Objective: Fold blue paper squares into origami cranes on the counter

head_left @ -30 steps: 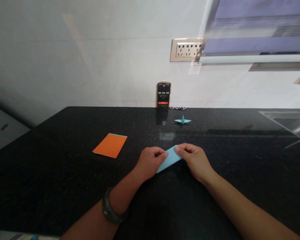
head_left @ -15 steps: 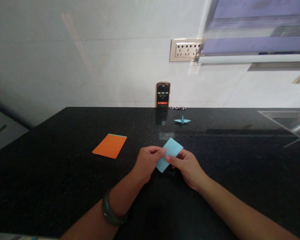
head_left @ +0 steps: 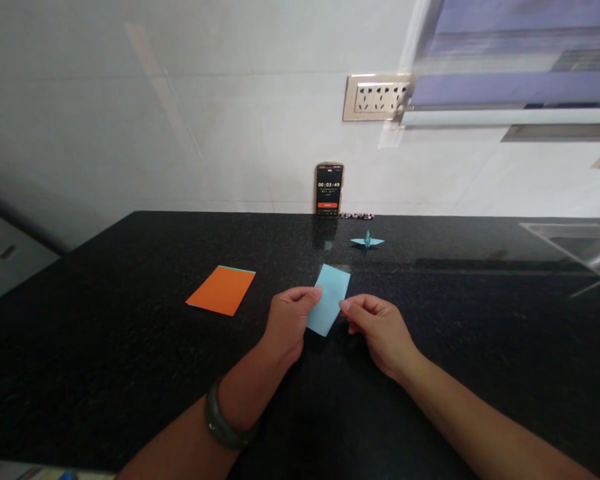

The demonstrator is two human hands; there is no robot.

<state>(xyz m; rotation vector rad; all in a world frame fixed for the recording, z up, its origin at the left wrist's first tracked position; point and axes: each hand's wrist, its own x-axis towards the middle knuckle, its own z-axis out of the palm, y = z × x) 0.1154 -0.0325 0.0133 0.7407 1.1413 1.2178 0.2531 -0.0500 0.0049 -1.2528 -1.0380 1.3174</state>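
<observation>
A light blue sheet of folded paper (head_left: pixel 330 297), now a narrow rectangle, is held tilted above the dark counter. My left hand (head_left: pixel 291 321) grips its left edge, thumb on top and the other fingers behind. At the paper's right edge, my right hand (head_left: pixel 377 327) pinches with thumb and forefinger. The fingers underneath the sheet are hidden. Beyond the hands, a small blue paper crane (head_left: pixel 367 241) stands with its wings spread. A stack of square paper with an orange sheet (head_left: pixel 223 291) on top lies to the left.
A phone (head_left: pixel 329 190) showing a timer leans upright against the tiled wall, with a beaded strap (head_left: pixel 357 216) beside it. Sockets (head_left: pixel 377 98) are set in the wall above. A sink (head_left: pixel 580 243) is at the right end of the black counter (head_left: pixel 130 373).
The blue paper has turned more upright and shifted slightly left. My right thumb has slid from the paper's face to its right edge. The view has shifted slightly.
</observation>
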